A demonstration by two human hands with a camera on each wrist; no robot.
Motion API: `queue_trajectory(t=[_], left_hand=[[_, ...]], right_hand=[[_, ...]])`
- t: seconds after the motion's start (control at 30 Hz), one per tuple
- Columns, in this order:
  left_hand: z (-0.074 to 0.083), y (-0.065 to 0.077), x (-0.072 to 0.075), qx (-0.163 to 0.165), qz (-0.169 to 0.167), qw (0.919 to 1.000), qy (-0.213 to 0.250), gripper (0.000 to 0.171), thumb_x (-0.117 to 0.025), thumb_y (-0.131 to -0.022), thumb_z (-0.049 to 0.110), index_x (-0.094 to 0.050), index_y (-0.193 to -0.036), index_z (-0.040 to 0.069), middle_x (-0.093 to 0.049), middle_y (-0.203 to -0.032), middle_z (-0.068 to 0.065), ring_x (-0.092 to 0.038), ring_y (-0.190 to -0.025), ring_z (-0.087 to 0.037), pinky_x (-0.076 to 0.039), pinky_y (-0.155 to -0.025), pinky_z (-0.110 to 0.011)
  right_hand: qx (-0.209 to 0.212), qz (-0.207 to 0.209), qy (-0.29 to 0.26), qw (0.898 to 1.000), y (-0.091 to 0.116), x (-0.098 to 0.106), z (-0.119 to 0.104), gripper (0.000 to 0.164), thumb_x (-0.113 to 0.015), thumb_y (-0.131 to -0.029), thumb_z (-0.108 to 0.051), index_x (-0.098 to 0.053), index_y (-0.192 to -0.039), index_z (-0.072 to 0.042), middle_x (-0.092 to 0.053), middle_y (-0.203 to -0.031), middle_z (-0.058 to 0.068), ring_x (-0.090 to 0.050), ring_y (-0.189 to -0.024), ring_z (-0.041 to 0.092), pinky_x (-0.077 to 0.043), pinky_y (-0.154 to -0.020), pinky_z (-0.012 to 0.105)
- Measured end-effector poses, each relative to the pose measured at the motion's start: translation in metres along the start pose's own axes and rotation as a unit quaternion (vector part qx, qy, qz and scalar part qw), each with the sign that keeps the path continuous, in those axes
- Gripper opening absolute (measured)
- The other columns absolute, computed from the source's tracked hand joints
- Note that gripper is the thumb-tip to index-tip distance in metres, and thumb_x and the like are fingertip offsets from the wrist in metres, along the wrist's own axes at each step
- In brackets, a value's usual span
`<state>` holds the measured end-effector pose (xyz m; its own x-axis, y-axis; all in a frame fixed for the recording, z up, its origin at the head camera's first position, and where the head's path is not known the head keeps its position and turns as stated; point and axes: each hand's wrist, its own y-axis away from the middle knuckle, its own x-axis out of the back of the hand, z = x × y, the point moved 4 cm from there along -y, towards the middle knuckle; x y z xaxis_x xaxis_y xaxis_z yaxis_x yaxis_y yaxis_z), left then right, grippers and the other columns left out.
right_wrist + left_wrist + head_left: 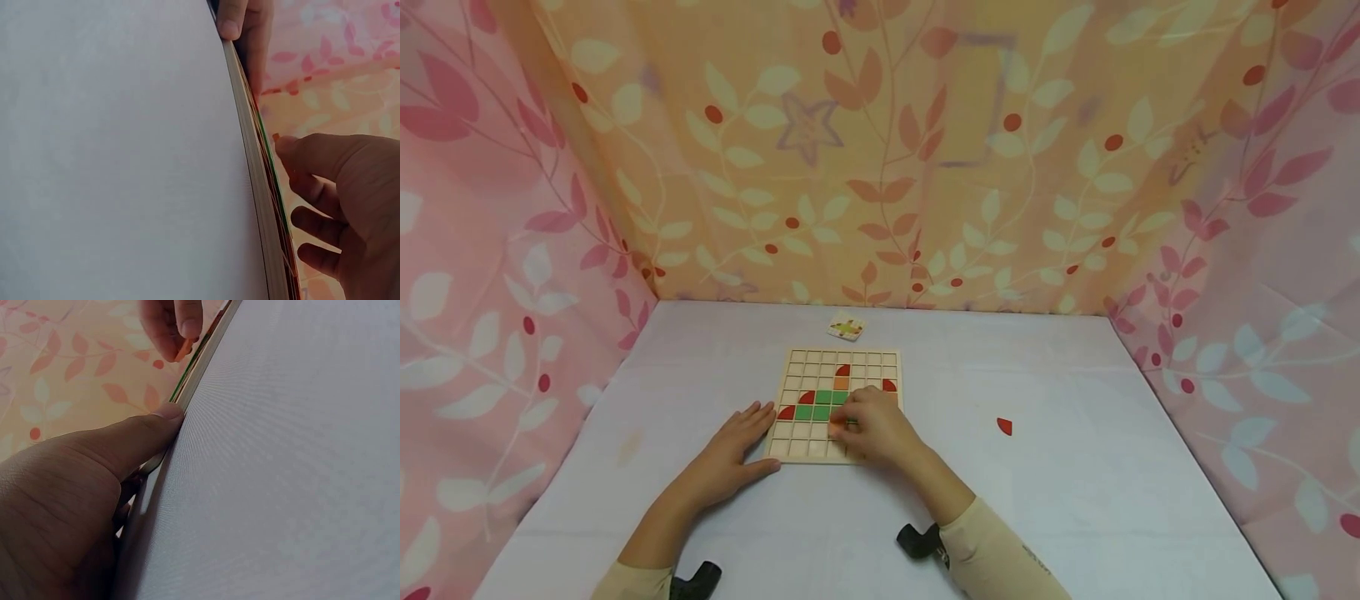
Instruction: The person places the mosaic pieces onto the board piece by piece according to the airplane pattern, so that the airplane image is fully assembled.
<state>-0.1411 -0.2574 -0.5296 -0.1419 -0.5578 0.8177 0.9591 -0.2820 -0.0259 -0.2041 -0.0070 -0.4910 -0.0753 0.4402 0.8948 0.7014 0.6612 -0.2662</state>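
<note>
A wooden grid board (797,448) lies on the white-covered table. Green square tiles (822,397) fill cells across its middle, with red quarter-round tiles (786,412) at the left and an orange tile (842,383) higher up. My left hand (730,457) rests along the board's left side, fingers extended; its thumb touches the near left corner, and the left wrist view shows that thumb (147,434) on the edge. My right hand (880,425) pinches a small orange tile (184,349) between thumb and finger over the board's lower middle, hiding several cells beneath.
A loose red quarter-round tile (1005,427) lies on the table to the right. Behind the board sits a small patterned piece or stack (847,327). Floral cloth walls (880,167) enclose the table's back and sides.
</note>
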Motion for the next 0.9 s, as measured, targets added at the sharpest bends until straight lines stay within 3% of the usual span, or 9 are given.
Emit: queue_trajectory(t=[0.2, 0.9], left_hand=[[-0.0006, 0.0003, -0.0001, 0.000, 0.002, 1.0000, -0.003, 0.090, -0.077, -0.087, 0.052, -0.039, -0.159, 0.012, -0.031, -0.168, -0.003, -0.018, -0.158, -0.033, -0.016, -0.126, -0.060], [-0.0011, 0.0001, -0.0014, 0.003, 0.003, 1.0000, 0.001, 0.090, -0.078, -0.086, 0.051, -0.040, -0.159, 0.013, -0.030, -0.168, -0.003, -0.018, -0.158, -0.032, -0.014, -0.127, -0.058]], right_hand=[[-0.006, -0.007, 0.025, 1.000, -0.0002, -0.0034, -0.0005, 0.016, -0.077, -0.092, -0.034, -0.082, -0.104, -0.024, -0.067, -0.093, -0.011, -0.057, -0.092, 0.011, -0.049, -0.082, 0.028], [-0.009, -0.013, 0.030, 0.999, 0.0008, -0.0071, -0.0004, 0.017, -0.078, -0.092, -0.034, -0.081, -0.106, -0.025, -0.067, -0.094, -0.012, -0.055, -0.095, 0.012, -0.047, -0.085, 0.028]])
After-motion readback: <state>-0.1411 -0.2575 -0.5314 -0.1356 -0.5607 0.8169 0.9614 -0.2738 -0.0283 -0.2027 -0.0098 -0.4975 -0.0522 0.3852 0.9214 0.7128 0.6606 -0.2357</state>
